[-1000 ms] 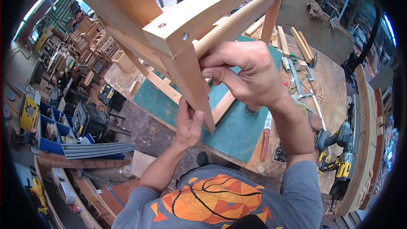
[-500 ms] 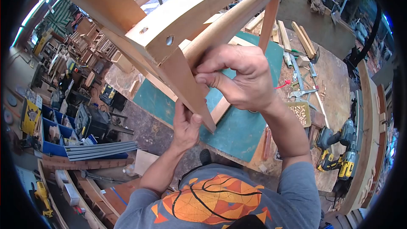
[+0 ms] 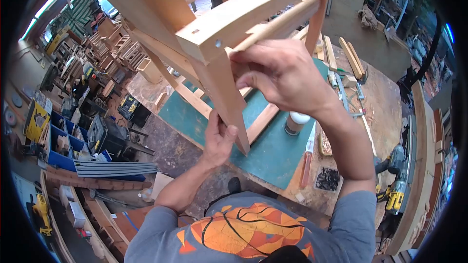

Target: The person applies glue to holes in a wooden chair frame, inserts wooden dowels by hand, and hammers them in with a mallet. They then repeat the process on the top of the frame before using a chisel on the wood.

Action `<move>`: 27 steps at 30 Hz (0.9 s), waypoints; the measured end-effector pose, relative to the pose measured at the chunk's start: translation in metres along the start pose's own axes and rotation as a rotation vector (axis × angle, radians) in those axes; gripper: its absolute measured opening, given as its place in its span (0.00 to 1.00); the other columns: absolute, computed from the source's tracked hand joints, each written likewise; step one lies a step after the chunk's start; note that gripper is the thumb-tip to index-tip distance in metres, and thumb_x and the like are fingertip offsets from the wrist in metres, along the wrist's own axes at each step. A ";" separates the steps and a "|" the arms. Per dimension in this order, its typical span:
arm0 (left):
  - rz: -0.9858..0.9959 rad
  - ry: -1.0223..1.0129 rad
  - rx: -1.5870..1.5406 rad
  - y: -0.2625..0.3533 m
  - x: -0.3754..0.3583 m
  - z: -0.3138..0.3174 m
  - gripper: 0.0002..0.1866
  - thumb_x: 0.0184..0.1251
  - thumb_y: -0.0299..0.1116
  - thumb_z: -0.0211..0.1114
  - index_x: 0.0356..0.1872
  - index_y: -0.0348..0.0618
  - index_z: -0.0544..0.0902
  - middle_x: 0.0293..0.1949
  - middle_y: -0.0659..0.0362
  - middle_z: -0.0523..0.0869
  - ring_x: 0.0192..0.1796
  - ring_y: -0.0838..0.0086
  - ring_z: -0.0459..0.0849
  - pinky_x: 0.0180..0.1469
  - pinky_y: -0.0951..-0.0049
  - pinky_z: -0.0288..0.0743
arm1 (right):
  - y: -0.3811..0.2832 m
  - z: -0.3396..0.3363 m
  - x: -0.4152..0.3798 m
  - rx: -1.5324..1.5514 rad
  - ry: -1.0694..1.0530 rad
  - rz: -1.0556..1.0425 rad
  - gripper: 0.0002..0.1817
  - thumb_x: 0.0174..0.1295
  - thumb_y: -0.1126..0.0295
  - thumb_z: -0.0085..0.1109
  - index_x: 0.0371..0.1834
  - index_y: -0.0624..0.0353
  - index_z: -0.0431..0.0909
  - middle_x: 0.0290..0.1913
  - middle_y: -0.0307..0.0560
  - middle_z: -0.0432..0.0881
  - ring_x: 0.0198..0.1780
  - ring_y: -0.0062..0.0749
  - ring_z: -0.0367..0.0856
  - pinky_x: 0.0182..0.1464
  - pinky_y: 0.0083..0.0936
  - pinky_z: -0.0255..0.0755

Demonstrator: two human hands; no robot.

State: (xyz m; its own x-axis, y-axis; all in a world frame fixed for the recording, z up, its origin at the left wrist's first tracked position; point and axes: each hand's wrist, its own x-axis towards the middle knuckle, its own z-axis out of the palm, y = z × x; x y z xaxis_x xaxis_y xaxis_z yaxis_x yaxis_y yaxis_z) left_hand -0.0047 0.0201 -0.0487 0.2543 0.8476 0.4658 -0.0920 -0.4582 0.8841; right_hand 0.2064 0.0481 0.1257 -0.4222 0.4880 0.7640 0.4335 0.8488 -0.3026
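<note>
A pale wooden chair frame (image 3: 222,92) stands tilted in front of me, with a curved top rail (image 3: 263,5) and a round-edged rail behind it. My left hand (image 3: 218,141) is closed around the lower part of the near leg, thumb on the close side. My right hand (image 3: 295,78) is at the inner side of that leg, just under the corner joint, with bent fingers and thumb against the wood. Whatever sits between those fingertips is hidden. Two holes show at the rail's corner, one on top and one in its end face.
Under the frame lies a green mat (image 3: 263,165) on the workbench. To the right are a white-lidded jar (image 3: 296,122), a chisel-like tool with a reddish handle (image 3: 306,168), black screws (image 3: 327,179) and a cordless drill (image 3: 399,190). Blue bins (image 3: 58,151) stand at left.
My view has shifted, so the frame appears further right and more of the jar shows. My right thumb and forefinger have moved apart; my left hand keeps its hold on the leg.
</note>
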 end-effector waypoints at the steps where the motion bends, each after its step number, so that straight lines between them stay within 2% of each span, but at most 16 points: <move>1: -0.008 -0.012 0.005 -0.001 -0.001 -0.004 0.33 0.78 0.53 0.61 0.71 0.42 0.64 0.51 0.56 0.79 0.51 0.73 0.78 0.51 0.70 0.76 | 0.001 0.000 -0.003 -0.025 -0.012 -0.033 0.16 0.56 0.68 0.71 0.46 0.64 0.83 0.32 0.55 0.86 0.38 0.51 0.87 0.43 0.39 0.79; 4: -0.052 -0.059 -0.022 -0.001 -0.001 -0.006 0.32 0.78 0.54 0.62 0.70 0.42 0.66 0.53 0.55 0.80 0.54 0.71 0.79 0.55 0.68 0.75 | -0.002 -0.001 -0.014 0.119 -0.013 0.100 0.21 0.61 0.64 0.70 0.53 0.64 0.81 0.34 0.55 0.86 0.37 0.50 0.87 0.44 0.39 0.79; 5: -0.033 -0.031 -0.063 0.000 0.000 -0.003 0.32 0.77 0.53 0.62 0.69 0.41 0.67 0.54 0.54 0.80 0.56 0.70 0.79 0.58 0.66 0.74 | -0.008 -0.005 -0.026 0.182 0.060 0.155 0.26 0.64 0.62 0.70 0.62 0.63 0.77 0.36 0.52 0.86 0.35 0.41 0.87 0.42 0.35 0.79; 6: -0.020 -0.004 -0.105 0.001 -0.001 0.000 0.31 0.77 0.53 0.63 0.68 0.41 0.69 0.56 0.54 0.80 0.58 0.70 0.78 0.61 0.64 0.74 | -0.016 -0.014 -0.046 0.390 0.106 0.352 0.29 0.65 0.64 0.70 0.68 0.61 0.74 0.35 0.47 0.86 0.34 0.28 0.86 0.38 0.28 0.78; 7: 0.015 0.027 -0.135 0.000 -0.002 0.005 0.30 0.77 0.50 0.64 0.67 0.40 0.71 0.57 0.54 0.80 0.60 0.68 0.78 0.64 0.61 0.71 | -0.017 -0.026 -0.071 0.346 0.233 0.369 0.28 0.67 0.66 0.69 0.69 0.60 0.75 0.35 0.42 0.85 0.34 0.19 0.83 0.35 0.22 0.76; 8: 0.001 0.019 -0.146 -0.001 -0.005 0.007 0.30 0.77 0.50 0.64 0.67 0.40 0.71 0.57 0.54 0.80 0.60 0.68 0.78 0.64 0.61 0.71 | -0.017 -0.038 -0.103 0.230 0.345 0.438 0.25 0.67 0.68 0.69 0.67 0.60 0.78 0.35 0.40 0.84 0.33 0.17 0.81 0.36 0.20 0.75; 9: -0.006 0.070 -0.131 -0.003 -0.010 0.008 0.30 0.77 0.50 0.64 0.68 0.39 0.71 0.57 0.54 0.80 0.60 0.68 0.78 0.65 0.62 0.71 | -0.010 -0.049 -0.144 0.124 0.399 0.611 0.23 0.65 0.71 0.68 0.64 0.59 0.81 0.36 0.45 0.86 0.33 0.24 0.84 0.39 0.24 0.78; 11: -0.083 0.120 -0.025 -0.005 -0.014 0.011 0.30 0.79 0.49 0.61 0.70 0.38 0.69 0.58 0.53 0.80 0.61 0.67 0.78 0.68 0.65 0.70 | 0.033 -0.080 -0.243 -0.417 0.129 0.934 0.18 0.65 0.71 0.63 0.57 0.61 0.84 0.41 0.56 0.89 0.38 0.41 0.89 0.45 0.36 0.81; 13: -0.115 0.161 -0.054 -0.020 -0.019 0.012 0.34 0.79 0.50 0.62 0.73 0.35 0.67 0.58 0.52 0.82 0.60 0.68 0.79 0.65 0.65 0.72 | 0.070 -0.093 -0.327 -0.727 -0.307 1.364 0.15 0.63 0.69 0.63 0.51 0.57 0.88 0.42 0.56 0.90 0.43 0.45 0.89 0.48 0.41 0.81; 14: -0.107 0.183 -0.076 -0.027 -0.022 0.013 0.36 0.78 0.53 0.62 0.73 0.35 0.66 0.58 0.53 0.81 0.60 0.68 0.79 0.65 0.65 0.71 | 0.069 -0.090 -0.345 -0.786 -0.396 1.558 0.18 0.58 0.67 0.62 0.51 0.53 0.89 0.47 0.59 0.89 0.52 0.55 0.87 0.54 0.48 0.79; 15: -0.079 0.221 -0.094 -0.033 -0.021 0.016 0.38 0.77 0.55 0.62 0.74 0.35 0.65 0.57 0.53 0.81 0.60 0.69 0.79 0.65 0.65 0.71 | 0.084 -0.092 -0.373 -0.699 -0.638 1.526 0.19 0.57 0.66 0.62 0.52 0.51 0.89 0.49 0.61 0.88 0.55 0.53 0.86 0.57 0.45 0.80; 18: -0.036 0.175 -0.155 -0.028 -0.018 0.022 0.42 0.74 0.58 0.63 0.75 0.35 0.65 0.56 0.54 0.81 0.59 0.69 0.79 0.66 0.66 0.70 | 0.087 -0.069 -0.410 -0.688 -0.512 1.466 0.18 0.57 0.66 0.64 0.52 0.45 0.90 0.48 0.60 0.89 0.52 0.54 0.87 0.58 0.45 0.80; 20: -0.042 0.192 -0.161 -0.029 -0.017 0.023 0.43 0.73 0.60 0.63 0.75 0.34 0.64 0.57 0.54 0.80 0.59 0.69 0.79 0.67 0.67 0.68 | 0.091 -0.065 -0.408 -0.600 -0.367 1.413 0.13 0.60 0.68 0.61 0.46 0.55 0.90 0.47 0.64 0.88 0.50 0.59 0.87 0.57 0.49 0.80; 24: -0.048 0.212 -0.096 -0.031 -0.020 0.020 0.40 0.75 0.58 0.63 0.73 0.35 0.68 0.54 0.55 0.82 0.56 0.71 0.80 0.64 0.66 0.71 | 0.103 -0.062 -0.414 -0.687 -0.558 1.262 0.10 0.59 0.65 0.59 0.34 0.56 0.88 0.43 0.61 0.89 0.46 0.58 0.88 0.50 0.51 0.81; 25: -0.078 0.238 -0.041 -0.031 -0.020 0.018 0.37 0.75 0.57 0.63 0.71 0.36 0.70 0.53 0.55 0.83 0.56 0.71 0.80 0.63 0.66 0.73 | 0.114 -0.060 -0.430 -0.707 -0.521 1.185 0.10 0.58 0.63 0.59 0.27 0.56 0.84 0.33 0.60 0.86 0.38 0.60 0.86 0.41 0.51 0.80; 27: 0.005 0.209 -0.017 -0.039 -0.022 0.011 0.33 0.75 0.55 0.64 0.67 0.36 0.74 0.53 0.56 0.84 0.55 0.72 0.81 0.59 0.67 0.75 | 0.120 -0.064 -0.436 -0.496 -0.524 0.936 0.12 0.59 0.63 0.58 0.23 0.58 0.82 0.29 0.60 0.84 0.36 0.60 0.83 0.40 0.51 0.78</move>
State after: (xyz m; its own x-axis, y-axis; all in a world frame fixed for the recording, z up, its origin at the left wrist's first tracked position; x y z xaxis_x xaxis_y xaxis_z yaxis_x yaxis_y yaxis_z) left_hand 0.0039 0.0168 -0.0939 0.0488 0.8832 0.4665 -0.1091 -0.4596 0.8814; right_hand 0.4933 -0.0758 -0.2074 -0.0010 1.0000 0.0003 0.9605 0.0010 -0.2782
